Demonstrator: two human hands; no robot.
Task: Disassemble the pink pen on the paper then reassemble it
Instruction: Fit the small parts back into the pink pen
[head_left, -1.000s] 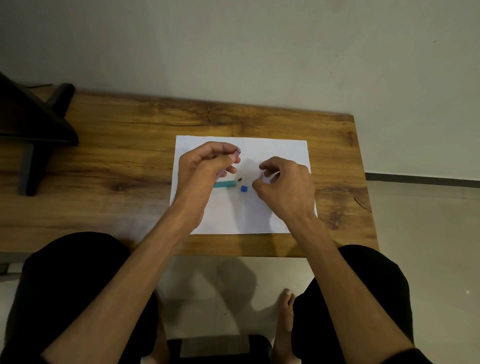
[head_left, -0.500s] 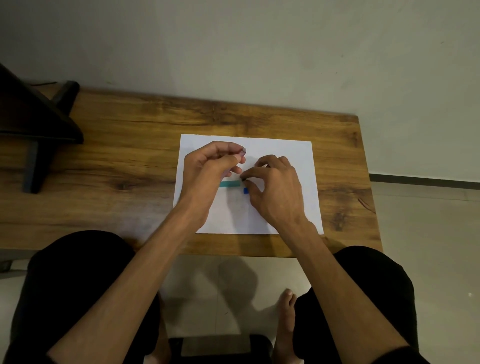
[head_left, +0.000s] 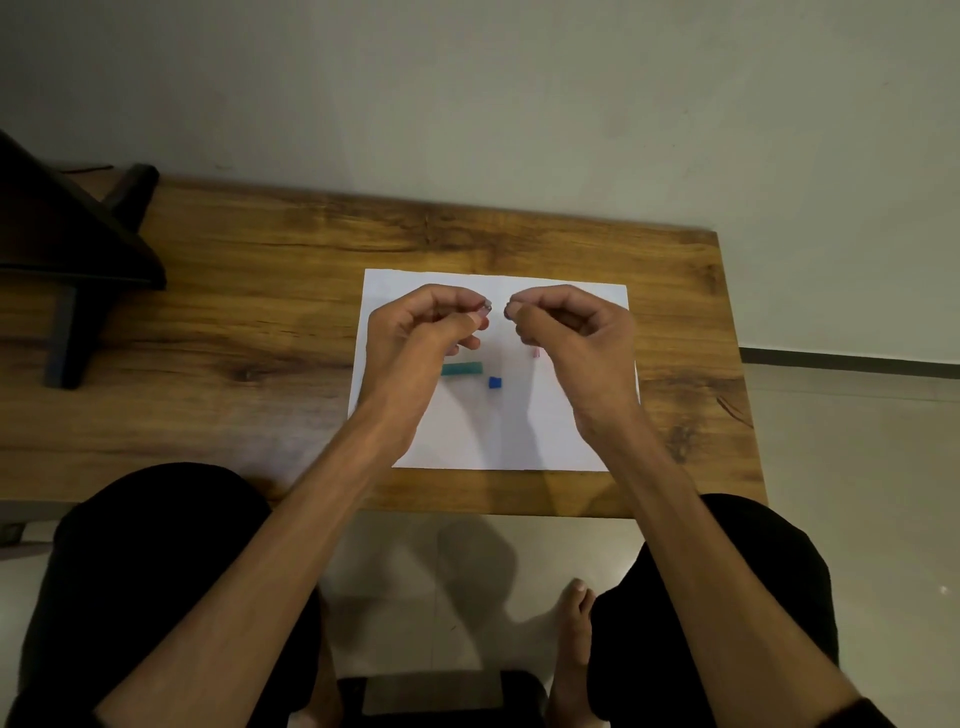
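In the head view, a rectangular tabletop (head_left: 519, 239) of glossy, strongly grained wood is seen against a plain pale wall, and a flat white sheet of paper (head_left: 498, 431) is laid on it. Both hands are held just above the far half of the sheet, fingertips facing each other with a narrow gap between them. The fingers of the left hand (head_left: 421, 327) are curled, and a tiny part (head_left: 486, 308) is pinched between thumb and forefinger; its shape cannot be told. The fingers of the right hand (head_left: 571, 327) are likewise curled, with a small dark piece (head_left: 507, 311) pinched at the tips. The pink pen is found in pieces: a short pink bit (head_left: 536, 354) shows below the right hand, mostly hidden, so its axis cannot be judged. A teal tube (head_left: 461, 369), smooth and stubby, lies on the paper with its long axis left to right, and a small blue cap (head_left: 494, 383) sits just beside its right end. A dark angular stand (head_left: 78, 249) occupies the tabletop's left side, well apart from the paper.
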